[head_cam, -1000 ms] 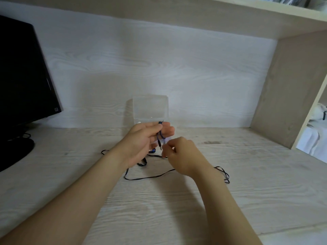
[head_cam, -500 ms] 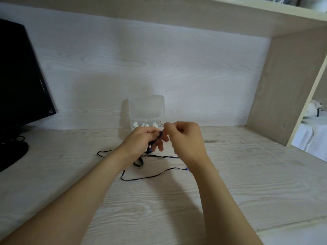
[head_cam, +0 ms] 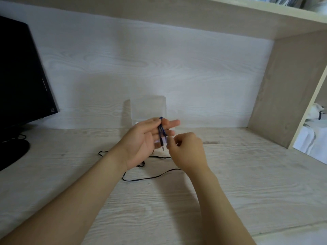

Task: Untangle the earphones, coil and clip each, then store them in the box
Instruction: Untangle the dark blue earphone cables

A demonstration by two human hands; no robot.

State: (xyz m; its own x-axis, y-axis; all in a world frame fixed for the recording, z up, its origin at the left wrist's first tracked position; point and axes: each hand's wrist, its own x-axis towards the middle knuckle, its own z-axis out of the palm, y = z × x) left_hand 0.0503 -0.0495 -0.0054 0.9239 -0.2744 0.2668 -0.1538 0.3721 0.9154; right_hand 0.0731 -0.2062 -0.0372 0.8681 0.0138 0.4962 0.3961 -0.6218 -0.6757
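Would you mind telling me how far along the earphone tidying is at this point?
Done: little that shows; the clear box waits behind the hands. In hand: the left hand carries turns of blue cable round its fingers, the right hand pinching beside them. Left: black cable lies loose on the desk; coiling, clipping and boxing remain.

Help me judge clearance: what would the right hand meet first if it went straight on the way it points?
Probably the earphone cable wound round the left hand, its plug hanging just ahead of the right hand. Depth between them is unclear.
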